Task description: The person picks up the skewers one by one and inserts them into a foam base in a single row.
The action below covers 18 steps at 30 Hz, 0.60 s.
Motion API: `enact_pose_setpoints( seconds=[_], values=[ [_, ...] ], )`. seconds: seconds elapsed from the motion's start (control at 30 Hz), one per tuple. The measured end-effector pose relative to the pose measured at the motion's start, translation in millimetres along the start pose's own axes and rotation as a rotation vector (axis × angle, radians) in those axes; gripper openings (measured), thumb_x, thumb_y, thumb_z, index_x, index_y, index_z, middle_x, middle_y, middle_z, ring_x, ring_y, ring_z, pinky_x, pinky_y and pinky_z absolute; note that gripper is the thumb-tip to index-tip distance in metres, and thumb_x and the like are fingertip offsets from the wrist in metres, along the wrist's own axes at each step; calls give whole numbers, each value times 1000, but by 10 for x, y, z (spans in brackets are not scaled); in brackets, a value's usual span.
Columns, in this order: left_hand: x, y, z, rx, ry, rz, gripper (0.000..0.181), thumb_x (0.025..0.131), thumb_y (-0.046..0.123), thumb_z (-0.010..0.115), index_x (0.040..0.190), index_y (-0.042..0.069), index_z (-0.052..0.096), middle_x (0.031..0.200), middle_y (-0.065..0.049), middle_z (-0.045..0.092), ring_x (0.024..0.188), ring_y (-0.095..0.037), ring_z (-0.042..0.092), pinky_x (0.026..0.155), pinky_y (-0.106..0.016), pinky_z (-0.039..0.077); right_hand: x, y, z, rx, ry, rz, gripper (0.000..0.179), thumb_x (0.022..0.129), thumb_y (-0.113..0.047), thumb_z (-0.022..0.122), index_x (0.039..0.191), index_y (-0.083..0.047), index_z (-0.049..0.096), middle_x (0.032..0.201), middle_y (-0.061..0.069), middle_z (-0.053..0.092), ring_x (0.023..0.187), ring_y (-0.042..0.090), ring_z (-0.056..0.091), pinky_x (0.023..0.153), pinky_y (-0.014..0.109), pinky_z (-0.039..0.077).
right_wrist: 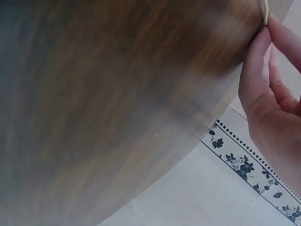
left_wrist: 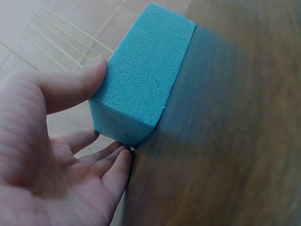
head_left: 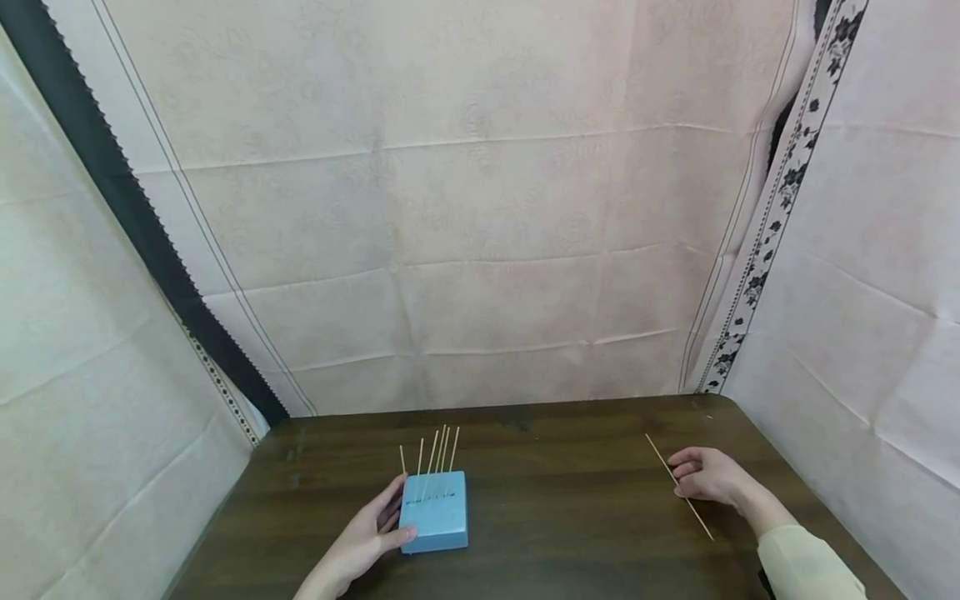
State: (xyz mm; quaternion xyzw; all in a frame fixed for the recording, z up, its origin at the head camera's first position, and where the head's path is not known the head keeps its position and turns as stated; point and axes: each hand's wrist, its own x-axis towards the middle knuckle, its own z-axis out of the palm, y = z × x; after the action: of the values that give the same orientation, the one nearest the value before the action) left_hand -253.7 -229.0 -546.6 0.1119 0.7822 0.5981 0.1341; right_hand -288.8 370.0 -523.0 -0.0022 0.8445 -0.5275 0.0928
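Observation:
A light blue foam block (head_left: 438, 523) rests on the dark wooden table, with several thin wooden skewers (head_left: 432, 457) standing up from its top. My left hand (head_left: 362, 540) grips the block at its left side. In the left wrist view the thumb (left_wrist: 77, 87) presses one edge of the block (left_wrist: 143, 61), while the other fingers reach to its lower end. Off to the right, my right hand (head_left: 712, 477) pinches one loose skewer (head_left: 660, 454), which slants across the fingertips. Only a short piece of that skewer (right_wrist: 265, 12) shows in the right wrist view.
The wooden table (head_left: 555, 500) has its far edge against a hanging pale cloth (head_left: 487, 250). More cloth hangs at the left (head_left: 112, 400) and right sides, the right one (head_left: 862, 292) with a dark floral border. A wide stretch of table lies between the two hands.

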Motion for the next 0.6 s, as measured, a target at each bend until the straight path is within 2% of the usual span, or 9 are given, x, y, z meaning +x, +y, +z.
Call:
enact_pose_setpoints(
  seconds=[0.37, 0.6],
  values=[
    [-14, 11, 4, 13, 6, 1, 98, 98, 17, 80, 169, -3, 17, 172, -33, 18, 158, -50, 20, 125, -58, 28, -4, 18, 25, 9, 12, -15, 52, 81, 13, 74, 128, 22, 53, 104, 18, 64, 87, 23, 67, 75, 35, 64],
    [-7, 9, 2, 2, 1, 3, 97, 98, 18, 80, 169, -3, 16, 173, -32, 16, 158, -50, 19, 125, -58, 26, -8, 58, -6, 32, -8, -37, 55, 83, 12, 73, 131, 25, 49, 105, 19, 66, 88, 23, 68, 77, 36, 64]
  ],
)
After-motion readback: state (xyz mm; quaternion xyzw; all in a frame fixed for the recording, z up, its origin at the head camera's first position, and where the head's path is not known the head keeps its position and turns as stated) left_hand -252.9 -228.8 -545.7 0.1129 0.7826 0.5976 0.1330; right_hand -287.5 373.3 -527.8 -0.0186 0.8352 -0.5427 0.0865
